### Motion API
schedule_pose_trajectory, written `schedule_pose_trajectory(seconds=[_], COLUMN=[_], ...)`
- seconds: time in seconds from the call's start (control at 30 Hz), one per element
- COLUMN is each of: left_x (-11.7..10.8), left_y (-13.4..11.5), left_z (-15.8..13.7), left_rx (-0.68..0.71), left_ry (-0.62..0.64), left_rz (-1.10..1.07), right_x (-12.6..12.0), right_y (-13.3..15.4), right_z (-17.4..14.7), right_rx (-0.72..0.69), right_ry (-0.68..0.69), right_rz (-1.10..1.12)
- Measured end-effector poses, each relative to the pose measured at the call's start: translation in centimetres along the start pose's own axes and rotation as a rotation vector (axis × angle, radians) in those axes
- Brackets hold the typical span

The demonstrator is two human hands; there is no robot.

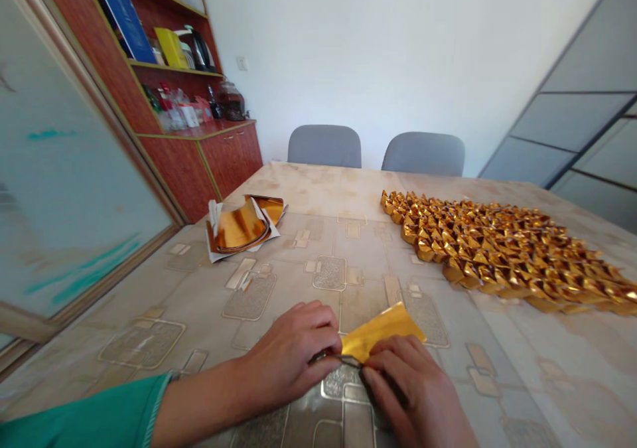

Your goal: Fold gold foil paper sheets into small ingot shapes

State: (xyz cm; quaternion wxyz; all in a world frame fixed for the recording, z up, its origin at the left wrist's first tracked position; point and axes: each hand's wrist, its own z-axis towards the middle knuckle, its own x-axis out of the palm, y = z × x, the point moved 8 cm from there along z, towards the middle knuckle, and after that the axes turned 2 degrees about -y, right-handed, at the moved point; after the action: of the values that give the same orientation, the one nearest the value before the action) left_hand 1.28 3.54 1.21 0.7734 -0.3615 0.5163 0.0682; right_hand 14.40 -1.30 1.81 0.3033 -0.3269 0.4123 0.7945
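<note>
A sheet of gold foil paper (381, 332) is between my hands near the front of the table, its near edge rolled or folded over and its far part standing up flat. My left hand (303, 348) pinches the left end of that edge, fingers closed. My right hand (405, 375) grips the right end, thumb below and fingers over the top. A stack of loose gold foil sheets (241, 225), with white backing showing, lies curled at the left. Many folded gold paper ingots (497, 249) stand in packed rows on the right.
A patterned clear cover lies over the table (298, 189). Two grey chairs (324, 146) stand behind its far edge. To the left are a red wooden cabinet (231, 156) with shelves of items and a frosted glass door (74, 169).
</note>
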Motion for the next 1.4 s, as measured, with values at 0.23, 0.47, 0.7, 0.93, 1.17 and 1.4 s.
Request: schedule_pose_trajectory(seconds=[0.23, 0.47, 0.7, 0.93, 1.17, 1.4], left_x=[-0.5, -0.3, -0.5, -0.5, -0.2, -0.1], left_y=[0.7, 1.4, 1.6, 1.7, 1.9, 2.0], left_z=[0.0, 0.7, 0.4, 0.4, 0.5, 0.3], left_rx=[-0.086, -0.162, -0.171, -0.202, -0.191, -0.19], left_ry=[-0.079, -0.083, -0.085, -0.092, -0.1, -0.107], left_rz=[-0.046, 0.008, -0.021, -0.032, -0.006, -0.008], right_x=[-0.2, 0.2, 0.3, 0.3, 0.6, 0.8], right_y=[-0.7, -1.2, -1.4, -1.4, -1.6, -1.6], right_z=[0.3, 0.2, 0.1, 0.1, -0.1, -0.1], right_rx=[0.048, 0.088, 0.075, 0.08, 0.102, 0.101], right_ry=[-0.038, -0.085, -0.107, -0.125, -0.116, -0.116], right_rz=[-0.011, -0.134, -0.175, -0.165, -0.178, -0.187])
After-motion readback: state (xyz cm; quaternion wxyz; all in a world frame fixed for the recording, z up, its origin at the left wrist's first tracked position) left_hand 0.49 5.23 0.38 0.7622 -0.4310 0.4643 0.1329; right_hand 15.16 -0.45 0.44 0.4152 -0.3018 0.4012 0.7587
